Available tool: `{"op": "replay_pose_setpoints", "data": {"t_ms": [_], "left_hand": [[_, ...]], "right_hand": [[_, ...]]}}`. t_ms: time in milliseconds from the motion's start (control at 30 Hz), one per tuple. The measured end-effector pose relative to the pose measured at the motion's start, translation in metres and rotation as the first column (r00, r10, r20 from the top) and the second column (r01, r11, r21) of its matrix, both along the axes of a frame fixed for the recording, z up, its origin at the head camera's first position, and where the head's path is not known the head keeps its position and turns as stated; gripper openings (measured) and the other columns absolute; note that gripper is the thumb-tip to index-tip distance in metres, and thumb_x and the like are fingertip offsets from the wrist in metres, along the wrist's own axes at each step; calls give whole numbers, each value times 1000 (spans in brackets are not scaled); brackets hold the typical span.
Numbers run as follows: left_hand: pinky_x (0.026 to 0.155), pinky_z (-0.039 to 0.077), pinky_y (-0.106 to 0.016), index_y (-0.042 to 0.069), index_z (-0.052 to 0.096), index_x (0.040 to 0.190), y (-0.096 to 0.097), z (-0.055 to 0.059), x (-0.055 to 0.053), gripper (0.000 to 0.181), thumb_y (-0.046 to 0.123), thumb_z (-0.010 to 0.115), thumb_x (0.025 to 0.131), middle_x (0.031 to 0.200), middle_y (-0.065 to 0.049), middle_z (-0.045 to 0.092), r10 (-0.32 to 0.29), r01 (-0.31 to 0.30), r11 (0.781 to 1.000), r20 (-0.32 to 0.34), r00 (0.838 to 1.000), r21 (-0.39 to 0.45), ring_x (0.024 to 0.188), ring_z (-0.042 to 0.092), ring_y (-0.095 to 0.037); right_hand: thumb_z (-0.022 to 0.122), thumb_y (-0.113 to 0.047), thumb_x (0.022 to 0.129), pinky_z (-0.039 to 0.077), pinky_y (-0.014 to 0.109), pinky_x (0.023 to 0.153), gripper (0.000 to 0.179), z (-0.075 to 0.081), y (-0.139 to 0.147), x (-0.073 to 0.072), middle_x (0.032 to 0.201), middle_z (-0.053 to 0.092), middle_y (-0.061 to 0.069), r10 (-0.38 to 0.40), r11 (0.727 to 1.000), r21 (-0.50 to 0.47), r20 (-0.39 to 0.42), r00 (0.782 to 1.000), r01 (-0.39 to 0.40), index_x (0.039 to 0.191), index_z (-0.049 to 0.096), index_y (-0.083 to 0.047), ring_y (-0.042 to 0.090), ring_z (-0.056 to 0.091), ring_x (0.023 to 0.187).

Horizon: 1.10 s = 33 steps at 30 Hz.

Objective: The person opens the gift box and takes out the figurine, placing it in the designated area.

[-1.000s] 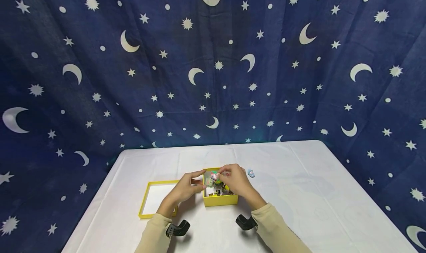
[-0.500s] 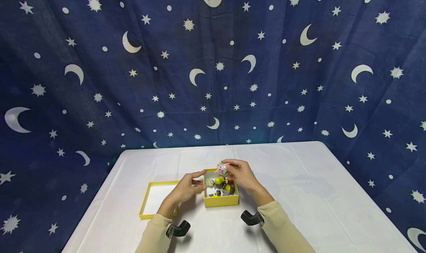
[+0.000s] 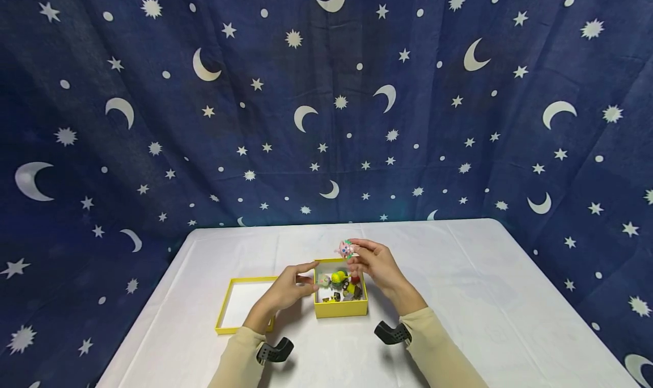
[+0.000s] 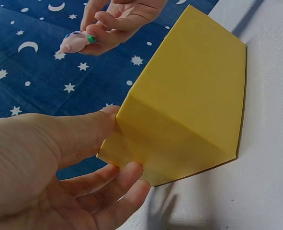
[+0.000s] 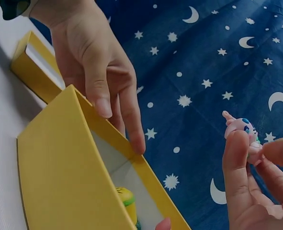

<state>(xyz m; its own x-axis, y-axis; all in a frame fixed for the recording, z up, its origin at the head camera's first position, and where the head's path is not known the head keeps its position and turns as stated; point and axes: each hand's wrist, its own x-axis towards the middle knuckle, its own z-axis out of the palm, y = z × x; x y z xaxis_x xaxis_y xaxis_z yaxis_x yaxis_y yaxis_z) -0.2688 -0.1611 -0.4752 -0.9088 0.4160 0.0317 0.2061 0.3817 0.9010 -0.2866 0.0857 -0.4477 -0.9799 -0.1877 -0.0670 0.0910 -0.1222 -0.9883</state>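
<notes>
My right hand [image 3: 376, 266] pinches a small pink figurine [image 3: 345, 249] with green and blue details, between thumb and fingertips, raised over the far right part of an open yellow box [image 3: 341, 310]. At the box's left side, my left hand [image 3: 289, 290] steadies it with thumb and fingers on the wall and rim. Inside the box lie several small toys, among them a yellow figure [image 3: 338, 277], a pale green piece [image 3: 323, 281] and a red piece [image 3: 355, 277]. A yellow toy with a green band [image 5: 127, 200] shows inside in the right wrist view.
Left of the box lies its yellow-rimmed lid [image 3: 240, 303], white inside facing up, partly behind my left forearm. A white cloth covers the table [image 3: 459, 297]. Behind it hangs a dark blue curtain [image 3: 265, 121] with moons and stars.
My right hand has lifted the pink figurine up out of the box and shifted slightly right. The blue figurine at the box's right is now hidden behind that hand. My left hand stays put.
</notes>
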Motion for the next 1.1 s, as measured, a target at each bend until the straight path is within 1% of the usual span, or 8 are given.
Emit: {"op": "replay_pose_setpoints", "data": {"t_ms": [167,300,500,600,733,833,1000,1100], "left_hand": [[85,53,-32,10,47,143,0,1,1,57,9,67,89,151,-16,43,1,-1,1000,2,1000,6,116,61,-35],[84,53,-30,10,48,143,0,0,1,58,10,67,89,151,-15,44,6,-6,1000,4,1000,3,115,62,-34],[84,54,-30,10,48,143,0,-2,0,57,11,67,89,151,-15,44,5,-5,1000,15,1000,12,116,61,-36],[84,54,-31,10,48,143,0,-2,0,57,10,67,89,151,-15,44,2,-2,1000,16,1000,17,117,61,-36],[84,53,-30,10,48,143,-2,-1,0,57,11,68,89,151,-14,45,8,-8,1000,9,1000,6,116,62,-33],[85,53,-29,11,48,143,-3,-2,0,58,12,68,89,151,-14,45,12,-12,1000,3,1000,-6,116,62,-32],[85,53,-29,9,48,143,-2,-2,-1,57,10,67,89,151,-16,43,4,-4,1000,-2,1000,-9,116,61,-34],[85,53,-28,9,48,143,-1,-1,0,57,11,67,89,151,-16,43,7,-6,1000,2,1000,-12,115,62,-33]], "right_hand": [[61,-14,95,55,23,67,38,1,1,2,81,69,-4,18,1000,-4,-40,999,-18,127,54,4,11,67,71],[59,-10,95,56,23,68,35,2,1,4,82,69,-4,31,999,18,-90,996,-29,126,53,4,11,69,73],[49,-3,98,58,24,71,47,7,2,8,96,60,4,34,998,55,-121,992,-28,143,43,-14,15,73,81],[46,-3,99,59,26,76,49,9,3,9,103,54,12,52,995,91,-137,989,-40,146,42,-17,19,73,89],[43,-4,102,57,27,83,42,10,2,10,119,52,21,105,986,145,-177,979,-79,143,45,-9,20,70,96],[45,-8,102,57,28,86,37,9,2,10,127,53,22,127,979,180,-197,972,-91,138,50,-5,16,67,96],[54,-11,98,55,38,87,33,8,3,8,118,62,17,82,969,246,-201,976,-30,130,56,-5,10,64,92],[59,-12,95,54,38,86,31,8,3,8,108,67,9,36,967,256,-188,981,14,126,59,-5,7,62,89]]}}
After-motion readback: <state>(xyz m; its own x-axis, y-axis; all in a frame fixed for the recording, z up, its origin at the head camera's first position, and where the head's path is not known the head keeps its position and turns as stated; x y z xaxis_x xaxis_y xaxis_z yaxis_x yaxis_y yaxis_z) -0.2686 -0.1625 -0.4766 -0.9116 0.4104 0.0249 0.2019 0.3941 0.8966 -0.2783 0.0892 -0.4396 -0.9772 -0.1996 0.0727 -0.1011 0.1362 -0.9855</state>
